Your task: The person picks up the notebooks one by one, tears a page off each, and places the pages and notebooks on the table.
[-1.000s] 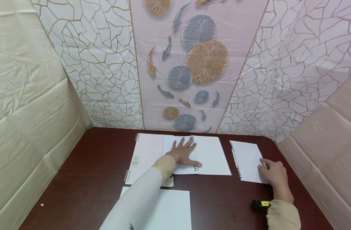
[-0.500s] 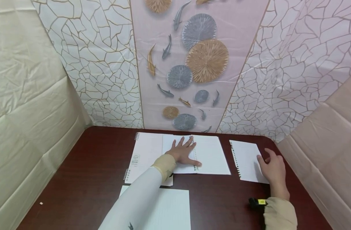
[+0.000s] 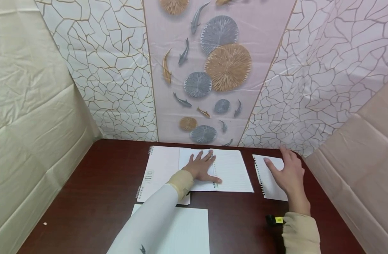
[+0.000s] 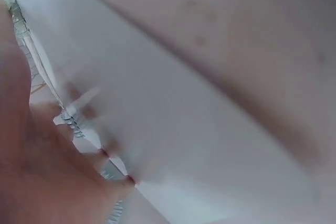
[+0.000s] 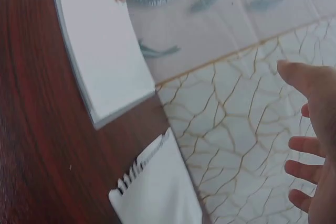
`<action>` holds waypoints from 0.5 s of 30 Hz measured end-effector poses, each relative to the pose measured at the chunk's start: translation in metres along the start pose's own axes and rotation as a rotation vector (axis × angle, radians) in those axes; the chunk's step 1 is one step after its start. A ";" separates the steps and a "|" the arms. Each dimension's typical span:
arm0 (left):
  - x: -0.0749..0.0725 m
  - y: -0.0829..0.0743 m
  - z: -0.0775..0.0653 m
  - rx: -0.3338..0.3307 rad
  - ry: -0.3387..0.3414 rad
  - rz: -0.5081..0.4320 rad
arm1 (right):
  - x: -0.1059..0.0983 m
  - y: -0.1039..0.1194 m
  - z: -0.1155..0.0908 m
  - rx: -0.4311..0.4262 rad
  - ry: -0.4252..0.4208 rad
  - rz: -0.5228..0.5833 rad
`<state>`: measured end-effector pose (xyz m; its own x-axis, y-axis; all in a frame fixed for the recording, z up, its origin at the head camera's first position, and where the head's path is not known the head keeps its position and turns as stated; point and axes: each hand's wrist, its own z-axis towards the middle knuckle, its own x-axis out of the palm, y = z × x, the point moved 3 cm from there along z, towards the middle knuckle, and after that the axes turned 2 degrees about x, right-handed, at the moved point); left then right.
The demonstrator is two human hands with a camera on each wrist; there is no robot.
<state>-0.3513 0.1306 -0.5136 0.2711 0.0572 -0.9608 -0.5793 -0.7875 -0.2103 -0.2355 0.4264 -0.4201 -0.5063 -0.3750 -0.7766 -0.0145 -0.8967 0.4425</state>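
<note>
In the head view, my left hand [image 3: 200,170] rests with fingers spread across the spiral binding of an open lined notebook [image 3: 234,173]. The left wrist view shows that hand [image 4: 47,166] along the coil, beside a blurred white page [image 4: 163,114]. To the right lies a loose sheet of notebook paper [image 3: 269,185] with a torn, perforated left edge. My right hand [image 3: 290,174] hovers over its right part and holds nothing. The right wrist view has this hand [image 5: 315,135] with thumb and fingers apart, clear of the torn sheet [image 5: 163,187].
A second spiral notebook [image 3: 163,165] with a printed mark lies partly under the open one. Another lined sheet [image 3: 192,229] lies nearer the front, partly behind my left sleeve. A small white scrap [image 3: 44,223] is on the dark red table [image 3: 95,197]. Patterned cloth [image 3: 124,88] stands behind.
My right hand has let go of the loose sheet's right edge, lifted, and moved left and away over the sheet, its fingers straightening. The left hand stays on the notebook.
</note>
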 end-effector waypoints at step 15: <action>-0.029 -0.016 -0.020 0.004 -0.065 0.145 | 0.010 0.034 0.002 -0.138 0.054 -0.079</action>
<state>-0.3342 0.1295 -0.4791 0.1340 -0.0171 -0.9908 -0.6116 -0.7881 -0.0691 -0.2426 0.3927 -0.4119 -0.4608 -0.3113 -0.8311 0.0687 -0.9462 0.3163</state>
